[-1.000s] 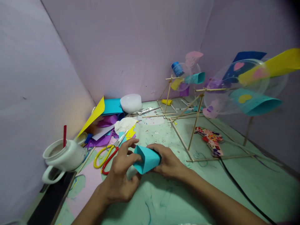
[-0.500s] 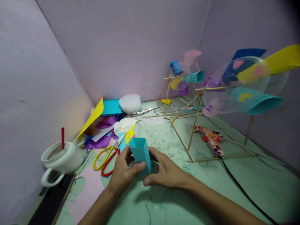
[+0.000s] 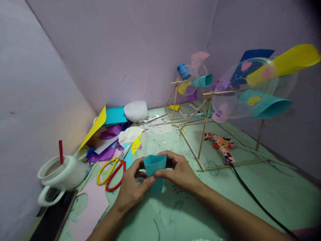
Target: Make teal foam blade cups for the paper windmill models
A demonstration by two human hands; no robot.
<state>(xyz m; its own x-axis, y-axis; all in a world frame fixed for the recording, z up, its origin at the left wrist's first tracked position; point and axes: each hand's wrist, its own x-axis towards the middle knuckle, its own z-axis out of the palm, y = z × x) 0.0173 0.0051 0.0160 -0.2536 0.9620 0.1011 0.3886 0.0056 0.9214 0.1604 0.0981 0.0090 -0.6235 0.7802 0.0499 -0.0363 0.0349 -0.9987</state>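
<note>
A small cup-shaped roll of teal foam sheet (image 3: 155,166) stands upright between my two hands, its open end facing up. My left hand (image 3: 132,189) pinches its near side with thumb and fingers curled round it. My right hand (image 3: 179,172) grips it from the right, thumb at the front and fingers curved behind the rim. Both hands hover just above the green table (image 3: 200,207).
Yellow-and-red scissors (image 3: 112,169) lie left of my hands beside a heap of coloured foam sheets (image 3: 110,134). A white jug with a red stick (image 3: 61,172) sits far left. A patterned glue gun (image 3: 222,145) with a black cord lies right, by stick-framed pinwheels (image 3: 253,87).
The teal roll went from lying tilted on its side to standing upright with its opening up. Both hands shifted their grip around it, and the view drifted slightly.
</note>
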